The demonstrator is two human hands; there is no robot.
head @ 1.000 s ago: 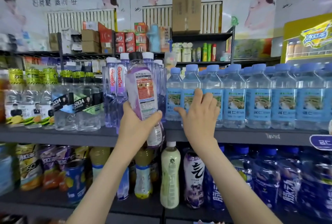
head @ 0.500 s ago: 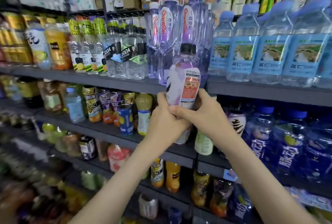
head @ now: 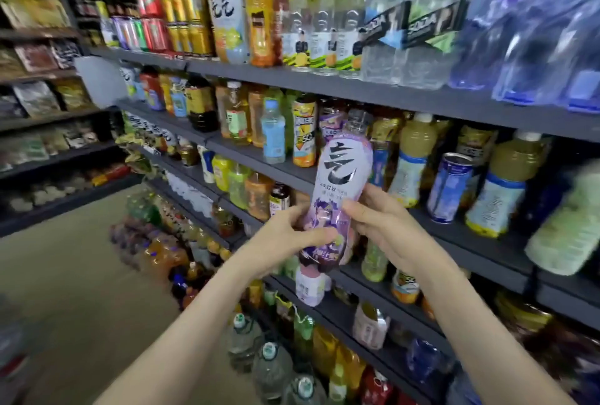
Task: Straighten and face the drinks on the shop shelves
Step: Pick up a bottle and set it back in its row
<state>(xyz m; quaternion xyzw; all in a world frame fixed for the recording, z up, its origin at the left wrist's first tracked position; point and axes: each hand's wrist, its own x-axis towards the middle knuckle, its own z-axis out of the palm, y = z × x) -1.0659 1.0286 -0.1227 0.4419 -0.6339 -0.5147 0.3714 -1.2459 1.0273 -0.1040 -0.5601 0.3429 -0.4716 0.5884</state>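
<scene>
A purple-labelled drink bottle (head: 341, 184) with a large black character on its white front is held in front of the shelves, tilted slightly, label facing me. My left hand (head: 285, 242) grips its lower part from the left, thumb across the front. My right hand (head: 386, 229) grips it from the right, fingers curled around the body. The bottle's clear neck and dark cap reach up before the second shelf (head: 454, 219), where yellow drink bottles (head: 412, 158) and a blue can (head: 448, 187) stand.
Dark shelves run left to right, packed with drinks. The top shelf (head: 292, 75) holds cans, tea bottles and soda water. A similar purple bottle (head: 310, 288) stands on a lower shelf. Large water jugs (head: 269, 362) sit near the floor. An aisle of beige floor (head: 81, 268) lies left.
The view has swung down and left, away from the water shelf. The bottle has been turned so its front label faces me, and both hands now hold it lower, before the second shelf.
</scene>
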